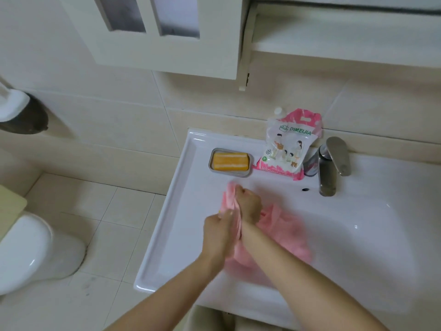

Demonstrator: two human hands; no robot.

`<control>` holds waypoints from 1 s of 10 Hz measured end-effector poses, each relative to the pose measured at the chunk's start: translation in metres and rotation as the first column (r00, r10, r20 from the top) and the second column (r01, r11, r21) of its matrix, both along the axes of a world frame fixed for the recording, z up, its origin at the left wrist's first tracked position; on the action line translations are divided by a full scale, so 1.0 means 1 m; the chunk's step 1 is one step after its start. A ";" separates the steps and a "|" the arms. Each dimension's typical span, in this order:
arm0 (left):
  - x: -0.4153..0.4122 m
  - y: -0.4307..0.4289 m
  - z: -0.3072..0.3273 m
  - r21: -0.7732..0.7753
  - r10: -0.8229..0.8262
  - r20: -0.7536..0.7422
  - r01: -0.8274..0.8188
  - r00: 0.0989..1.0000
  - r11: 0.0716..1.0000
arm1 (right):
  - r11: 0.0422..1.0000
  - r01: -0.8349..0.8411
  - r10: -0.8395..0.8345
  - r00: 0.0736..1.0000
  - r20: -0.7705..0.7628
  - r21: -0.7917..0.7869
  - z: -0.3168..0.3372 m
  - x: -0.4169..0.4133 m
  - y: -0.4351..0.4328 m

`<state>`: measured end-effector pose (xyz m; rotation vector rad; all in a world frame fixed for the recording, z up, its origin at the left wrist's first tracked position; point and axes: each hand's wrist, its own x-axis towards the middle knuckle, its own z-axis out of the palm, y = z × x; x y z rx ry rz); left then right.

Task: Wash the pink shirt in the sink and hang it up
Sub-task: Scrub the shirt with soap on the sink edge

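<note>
- 1 wide-angle camera, worn on the person's head, gives the only view; it looks forward and steeply down.
- It sits close: the left hand (219,231) and right hand (248,204), both clutching the pink shirt (281,223), lie just below frame centre, and the forearms (298,271) run in from the bottom edge.
- Beyond the fingers (238,194) it faces the tiled wall (119,120), with the soap (229,161), detergent pouch (288,149) and tap (327,173) on the back ledge of the sink (164,225).
- Left of the fingers it takes in the floor (107,211) and toilet (31,249); above them in the frame, the wall cabinet (167,44).
- Straight edges bow near the borders.
</note>
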<state>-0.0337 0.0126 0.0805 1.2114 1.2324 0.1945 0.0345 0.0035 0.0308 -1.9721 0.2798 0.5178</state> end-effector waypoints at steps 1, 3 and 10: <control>0.003 0.029 -0.020 -0.072 0.128 0.031 -0.126 0.991 0.989 | 0.990 -0.112 0.106 0.992 0.073 0.085 0.029 -0.045 0.002; 0.002 0.016 -0.008 0.068 -0.039 -0.044 0.042 0.998 0.997 | 0.997 -0.077 0.077 0.997 -0.006 0.031 0.016 -0.008 0.008; -0.042 0.090 -0.049 0.430 -0.562 -0.127 0.556 0.817 0.711 | 0.741 -0.550 0.598 0.801 -0.007 0.387 0.003 0.044 -0.012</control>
